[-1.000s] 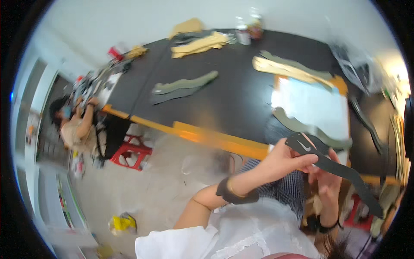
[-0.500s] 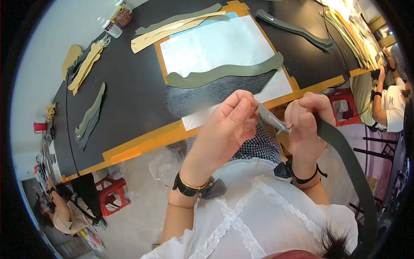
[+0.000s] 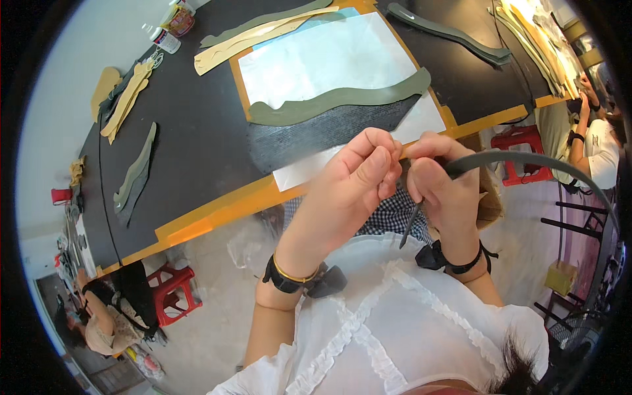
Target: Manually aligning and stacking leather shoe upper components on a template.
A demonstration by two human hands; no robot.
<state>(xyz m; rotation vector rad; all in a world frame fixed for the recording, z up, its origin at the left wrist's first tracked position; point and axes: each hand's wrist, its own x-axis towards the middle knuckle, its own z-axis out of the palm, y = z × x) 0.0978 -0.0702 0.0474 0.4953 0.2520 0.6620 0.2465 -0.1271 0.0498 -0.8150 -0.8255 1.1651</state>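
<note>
A long dark green flat strip (image 3: 526, 158) passes through my right hand (image 3: 447, 191), which is closed on it. One end of the strip hangs below that hand, while the rest arcs off to the right. My left hand (image 3: 355, 178) is pinched shut just beside the right fingertips; what is between its fingers is hidden or too small to make out. Beyond my hands, a wavy olive-green piece (image 3: 342, 105) lies across a white sheet (image 3: 316, 59) on the black table (image 3: 197, 151). Against its near edge sits a dark ribbed area (image 3: 316, 137).
Cream-coloured shaped pieces (image 3: 247, 46) lie behind the sheet, and more green pieces (image 3: 447, 36) lie to the right. A white bottle (image 3: 161, 38) stands at the back left. Red stools (image 3: 172, 293) and other people (image 3: 596, 141) are at both sides.
My right hand has moved left, closer to my left hand, and turned. The strip now arcs sideways instead of hanging down at the right. A pale blurred sliver between the hands no longer shows.
</note>
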